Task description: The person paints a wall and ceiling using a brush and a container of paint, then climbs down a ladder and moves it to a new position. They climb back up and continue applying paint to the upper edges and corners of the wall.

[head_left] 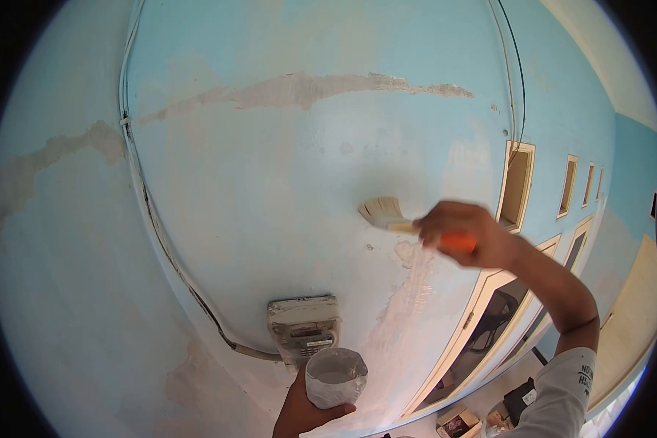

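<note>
My right hand [463,233] is wrapped round the orange handle of a paintbrush [383,212], its pale bristles up against or close over the light blue wall [270,197]. Low in the view, my left hand [306,409] holds a whitish cup [336,394] from below and the side, with greyish-white liquid inside. The wall has streaky whitish patches and a long strip of peeled, bare plaster [292,91] above the brush. Another rough patch [409,285] runs down below the brush.
An electricity meter box [303,321] is fixed to the wall just behind the cup. A cable [157,226] runs down the wall into it. To the right are a small vent opening [516,186] and a framed window or door [489,321]. Boxes [458,423] lie on the floor.
</note>
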A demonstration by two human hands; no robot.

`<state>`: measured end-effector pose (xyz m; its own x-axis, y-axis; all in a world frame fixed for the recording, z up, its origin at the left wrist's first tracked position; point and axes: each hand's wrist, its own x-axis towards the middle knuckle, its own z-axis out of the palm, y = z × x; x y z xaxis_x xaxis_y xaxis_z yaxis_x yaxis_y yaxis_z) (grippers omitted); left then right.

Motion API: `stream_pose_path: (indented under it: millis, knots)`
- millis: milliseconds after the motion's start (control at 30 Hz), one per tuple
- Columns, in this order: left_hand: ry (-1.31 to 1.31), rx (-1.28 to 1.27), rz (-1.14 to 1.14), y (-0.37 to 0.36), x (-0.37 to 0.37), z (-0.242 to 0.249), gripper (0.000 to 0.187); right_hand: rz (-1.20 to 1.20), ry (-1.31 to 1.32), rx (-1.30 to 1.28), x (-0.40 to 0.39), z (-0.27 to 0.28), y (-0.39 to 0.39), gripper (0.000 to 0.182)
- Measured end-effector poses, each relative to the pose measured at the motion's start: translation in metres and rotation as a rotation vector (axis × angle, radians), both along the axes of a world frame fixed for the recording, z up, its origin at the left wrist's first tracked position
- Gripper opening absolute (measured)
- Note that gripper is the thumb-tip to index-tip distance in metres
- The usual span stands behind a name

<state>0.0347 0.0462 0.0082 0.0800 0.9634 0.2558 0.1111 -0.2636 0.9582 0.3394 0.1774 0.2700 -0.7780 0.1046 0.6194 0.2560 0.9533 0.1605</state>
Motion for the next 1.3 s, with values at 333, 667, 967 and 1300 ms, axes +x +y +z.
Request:
stream_pose_path:
  millis: [333,667,967,1300]
  knots:
    - [-0.049,0.013,-0.054,0.009,0.030,-0.005,0.111,-0.059,0.488,0.766,0.024,0.168,0.057,0.011]
    - [-0.075,-0.030,-0.010,0.003,0.022,-0.011,0.112,0.081,0.208,0.396,-0.027,0.026,-0.004,0.015]
    - [0.027,-0.003,0.012,0.006,0.031,-0.004,0.112,-0.029,0.342,0.165,-0.031,0.031,0.002,0.010]
    - [0.050,0.002,0.008,0.009,0.028,0.003,0.115,-0.009,0.391,0.259,-0.018,0.057,0.000,0.010]
